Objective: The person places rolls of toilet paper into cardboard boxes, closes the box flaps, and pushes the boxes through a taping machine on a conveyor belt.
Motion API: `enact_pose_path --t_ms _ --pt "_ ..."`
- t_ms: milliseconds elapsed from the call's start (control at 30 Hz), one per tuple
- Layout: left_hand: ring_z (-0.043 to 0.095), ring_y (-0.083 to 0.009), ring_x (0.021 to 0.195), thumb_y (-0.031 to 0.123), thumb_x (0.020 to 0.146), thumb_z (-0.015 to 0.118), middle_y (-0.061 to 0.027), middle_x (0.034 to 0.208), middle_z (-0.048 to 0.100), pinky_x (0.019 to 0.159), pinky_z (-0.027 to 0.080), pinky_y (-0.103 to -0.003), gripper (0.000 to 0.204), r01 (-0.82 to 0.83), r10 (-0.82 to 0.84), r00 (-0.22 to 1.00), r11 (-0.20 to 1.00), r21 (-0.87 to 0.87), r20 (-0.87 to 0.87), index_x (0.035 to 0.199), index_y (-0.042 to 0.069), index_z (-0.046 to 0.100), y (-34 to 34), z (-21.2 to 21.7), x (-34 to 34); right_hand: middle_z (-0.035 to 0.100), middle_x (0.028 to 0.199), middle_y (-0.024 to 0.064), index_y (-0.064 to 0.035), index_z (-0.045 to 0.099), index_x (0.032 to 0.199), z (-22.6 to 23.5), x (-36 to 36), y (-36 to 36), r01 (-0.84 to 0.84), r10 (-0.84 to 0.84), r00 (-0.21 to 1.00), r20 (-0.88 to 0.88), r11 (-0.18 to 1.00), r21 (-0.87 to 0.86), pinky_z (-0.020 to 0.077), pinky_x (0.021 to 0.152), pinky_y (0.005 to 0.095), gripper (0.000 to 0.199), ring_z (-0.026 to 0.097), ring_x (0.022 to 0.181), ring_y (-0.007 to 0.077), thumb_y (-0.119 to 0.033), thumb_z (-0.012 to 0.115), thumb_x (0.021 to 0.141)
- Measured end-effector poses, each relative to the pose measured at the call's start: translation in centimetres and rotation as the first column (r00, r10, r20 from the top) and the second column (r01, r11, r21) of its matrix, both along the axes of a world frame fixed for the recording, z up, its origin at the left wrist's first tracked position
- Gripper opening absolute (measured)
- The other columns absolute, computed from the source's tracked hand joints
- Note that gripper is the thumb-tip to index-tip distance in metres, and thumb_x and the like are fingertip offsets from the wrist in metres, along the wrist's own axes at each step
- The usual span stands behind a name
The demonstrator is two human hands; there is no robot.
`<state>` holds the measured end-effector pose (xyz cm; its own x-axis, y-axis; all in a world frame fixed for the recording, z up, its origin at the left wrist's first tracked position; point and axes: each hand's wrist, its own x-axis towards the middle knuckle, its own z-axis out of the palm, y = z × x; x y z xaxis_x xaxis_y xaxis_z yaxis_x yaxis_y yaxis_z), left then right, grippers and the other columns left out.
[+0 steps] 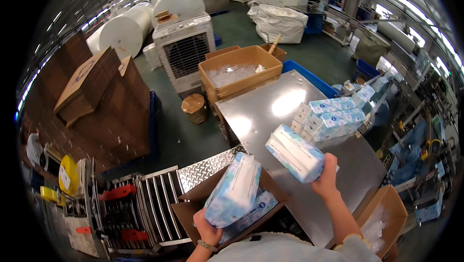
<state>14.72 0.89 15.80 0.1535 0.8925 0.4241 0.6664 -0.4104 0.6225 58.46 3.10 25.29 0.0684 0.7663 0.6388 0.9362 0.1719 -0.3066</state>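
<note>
My left hand grips the near end of a blue-and-white tissue pack, tilted over an open cardboard carton. Under it, another blue tissue pack lies inside the carton; the rest of the inside is mostly hidden. My right hand is closed round the near right end of a second tissue pack, held above the metal table. Beyond it, several tissue packs stand stacked at the table's right side.
A roller conveyor and a diamond-plate ledge adjoin the carton's left. Behind the table stands a brown box of clear plastic scraps; another open box sits at lower right. Machinery lines the right. Stacked cartons rise at left.
</note>
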Motion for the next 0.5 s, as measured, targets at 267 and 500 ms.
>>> enact_pose_path --t_ms 267,500 --pt "0.054 -0.0347 0.126 0.024 0.078 0.072 -0.0153 0.129 0.059 0.109 0.041 -0.051 0.064 0.001 -0.353 0.690 0.873 -0.487 -0.632 0.136 0.005 0.051 2.3 -15.2 -0.3 0.049 0.121 0.0205 -0.0017 0.038 0.139 8.4 -13.5 0.5 -0.654 0.635 0.711 -0.303 0.755 0.046 0.0412 0.103 0.0507 0.095 0.050 0.112 0.0399 -0.025 0.093 0.065" --pt "0.042 -0.0367 0.144 0.057 0.082 0.067 -0.0164 0.155 0.047 0.121 0.027 -0.051 0.081 -0.092 -0.281 0.689 0.880 -0.466 -0.668 0.145 0.010 0.051 0.6 -8.5 -0.7 0.051 0.139 0.0203 -0.0347 0.050 0.150 -4.2 -23.4 6.3 -0.746 0.856 0.483 0.184 0.513 -0.426 0.0347 0.110 0.0617 0.083 0.048 0.131 0.0384 -0.016 0.080 0.075"
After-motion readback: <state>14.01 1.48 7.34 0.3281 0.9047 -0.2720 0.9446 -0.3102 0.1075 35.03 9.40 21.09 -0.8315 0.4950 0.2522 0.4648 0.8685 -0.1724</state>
